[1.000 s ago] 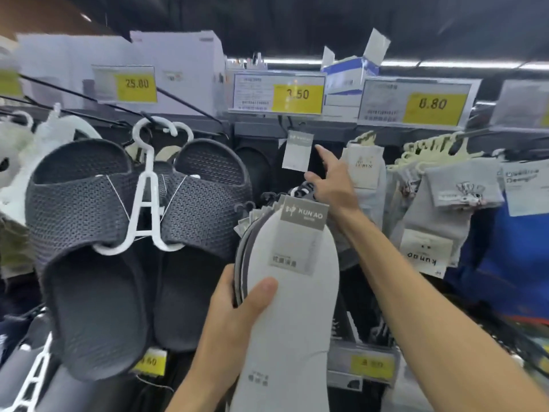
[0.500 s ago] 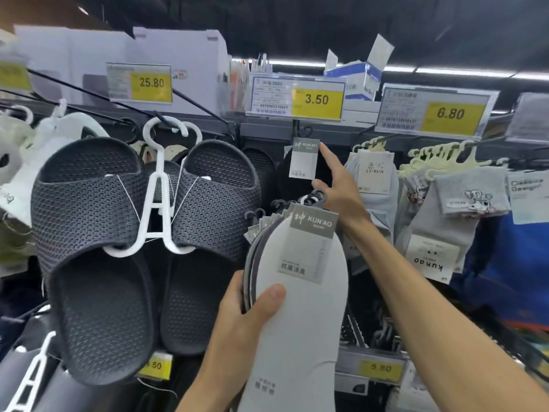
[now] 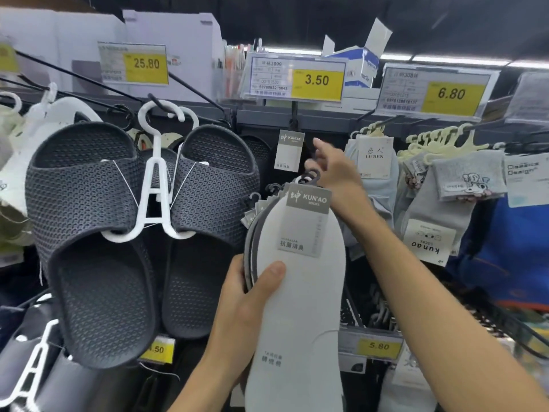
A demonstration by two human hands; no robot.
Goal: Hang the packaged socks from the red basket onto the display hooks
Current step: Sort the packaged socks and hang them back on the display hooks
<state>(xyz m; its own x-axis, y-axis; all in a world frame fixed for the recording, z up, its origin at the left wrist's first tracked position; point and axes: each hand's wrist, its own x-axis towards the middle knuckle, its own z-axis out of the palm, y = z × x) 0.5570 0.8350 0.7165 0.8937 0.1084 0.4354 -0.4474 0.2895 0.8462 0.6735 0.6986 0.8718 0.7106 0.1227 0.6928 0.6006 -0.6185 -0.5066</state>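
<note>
Left hand (image 3: 249,304) grips the sock stack (image 3: 297,298); right hand (image 3: 335,173), grip unclear, has dropped from the hung pack (image 3: 288,150) to the stack's twelve-o'clock hangers (image 3: 310,175), likely for another.

The sock stack (image 3: 297,307) in the left hand (image 3: 246,307) runs off the bottom edge; its top hides the right hand's (image 3: 335,171) lower fingers. Beside that hand, the hanging pack's (image 3: 288,150) small print is illegible.
</note>
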